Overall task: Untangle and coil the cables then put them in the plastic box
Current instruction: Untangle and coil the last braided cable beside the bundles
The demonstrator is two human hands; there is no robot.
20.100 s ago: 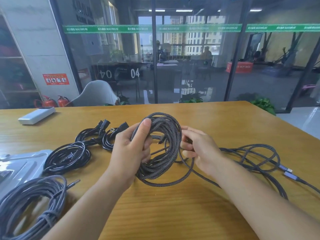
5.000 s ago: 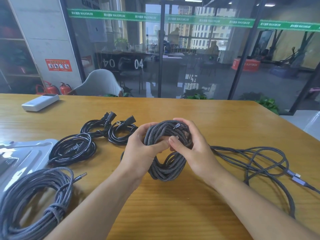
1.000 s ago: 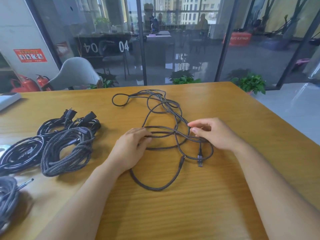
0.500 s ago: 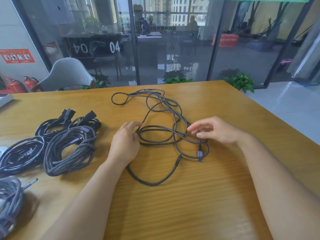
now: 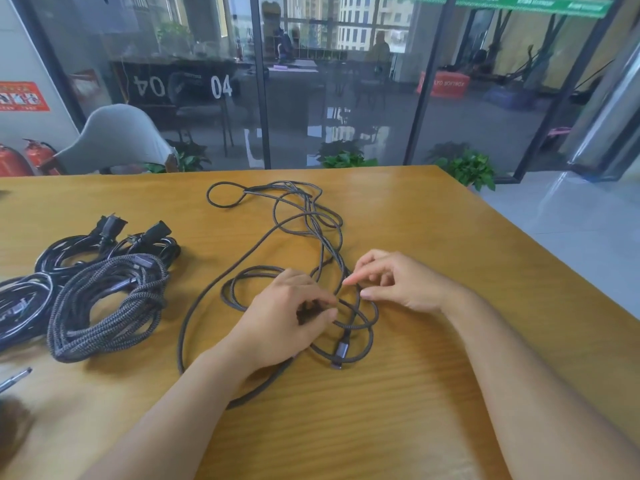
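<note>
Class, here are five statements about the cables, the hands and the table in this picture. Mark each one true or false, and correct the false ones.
1. The tangled cable lies loose on the wooden table. True.
2. The coiled braided cable lies to the right of the tangle. False: it lies to the left.
3. Both hands are at the tangle's near end. True: left hand, right hand.
4. The plastic box stands beside the tangle. False: no box is in view.
5. The black power cables lie spread out straight. False: they are coiled.

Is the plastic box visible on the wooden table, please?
No, the wooden table shows only cables and both hands; no box appears.
</note>
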